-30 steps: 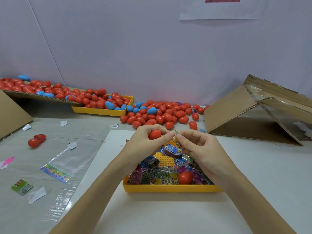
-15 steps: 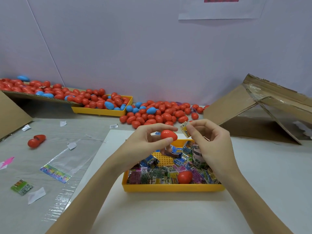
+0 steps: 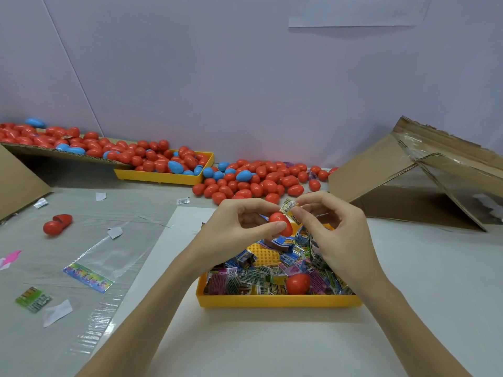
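My left hand (image 3: 239, 229) holds a red plastic egg half (image 3: 280, 223) between thumb and fingers, above the far end of a yellow tray (image 3: 277, 302). My right hand (image 3: 332, 229) pinches a small printed sachet (image 3: 288, 206) right at the egg half's top. The tray holds many small colourful sachets (image 3: 258, 278) and one red egg (image 3: 298, 282) near its front.
A pile of red and blue eggs (image 3: 253, 180) lies behind the tray by the wall. A second yellow tray (image 3: 163, 176) and a cardboard sheet (image 3: 40, 152) at back left carry more eggs. An open cardboard box (image 3: 408, 186) lies at right. An open red egg (image 3: 57, 224), plastic bags and paper scraps lie at left.
Both hands have risen and drifted slightly right above the tray, and the right hand has brought the sachet up against the red egg half.
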Motion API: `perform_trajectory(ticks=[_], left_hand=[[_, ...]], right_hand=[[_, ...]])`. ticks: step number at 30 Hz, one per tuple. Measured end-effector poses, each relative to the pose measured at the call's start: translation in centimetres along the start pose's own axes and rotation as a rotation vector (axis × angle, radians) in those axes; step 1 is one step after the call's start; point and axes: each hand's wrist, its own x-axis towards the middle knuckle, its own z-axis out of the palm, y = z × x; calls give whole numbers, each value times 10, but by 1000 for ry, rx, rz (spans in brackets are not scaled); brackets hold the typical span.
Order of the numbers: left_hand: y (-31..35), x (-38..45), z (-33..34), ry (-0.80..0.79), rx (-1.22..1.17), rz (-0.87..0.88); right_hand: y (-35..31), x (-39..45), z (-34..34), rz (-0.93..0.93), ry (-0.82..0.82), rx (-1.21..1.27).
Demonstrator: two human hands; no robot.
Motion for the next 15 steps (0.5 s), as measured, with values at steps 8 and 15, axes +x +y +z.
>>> perform_trajectory(ticks=[8, 15], left_hand=[[3, 1, -1, 22, -48, 18], [4, 0, -1, 41, -35, 16]], right_hand=[[1, 0, -1, -10, -7, -27], [1, 1, -1, 28, -18, 1]])
